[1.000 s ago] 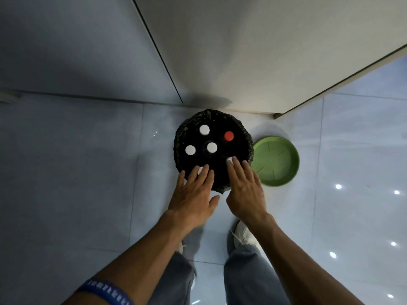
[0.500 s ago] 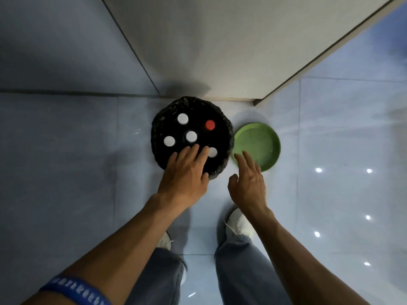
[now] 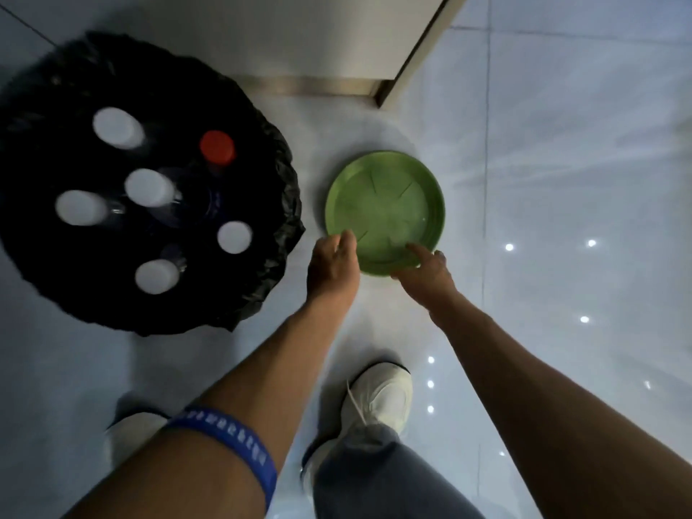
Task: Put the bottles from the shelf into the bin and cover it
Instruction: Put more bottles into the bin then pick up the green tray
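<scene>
The bin (image 3: 279, 189), lined with a black bag, stands on the floor at the left. Several bottles stand upright in it, most with a white cap (image 3: 149, 187) and one with a red cap (image 3: 217, 147). A round green lid (image 3: 389, 204) lies on the floor just right of the bin, hollow side up. My left hand (image 3: 333, 264) curls around the lid's near left rim. My right hand (image 3: 427, 273) grips the near right rim, with one finger on the inside. The lid rests flat on the tiles.
A pale panel with a metal base strip (image 3: 318, 86) ends in a corner just behind the bin and lid. Glossy grey floor tiles (image 3: 561, 181) stretch to the right. My white shoe (image 3: 378, 398) stands just below the lid.
Both hands left the bin's opening and moved right and down to the green lid, closing on its near rim. The view has come much closer to the floor.
</scene>
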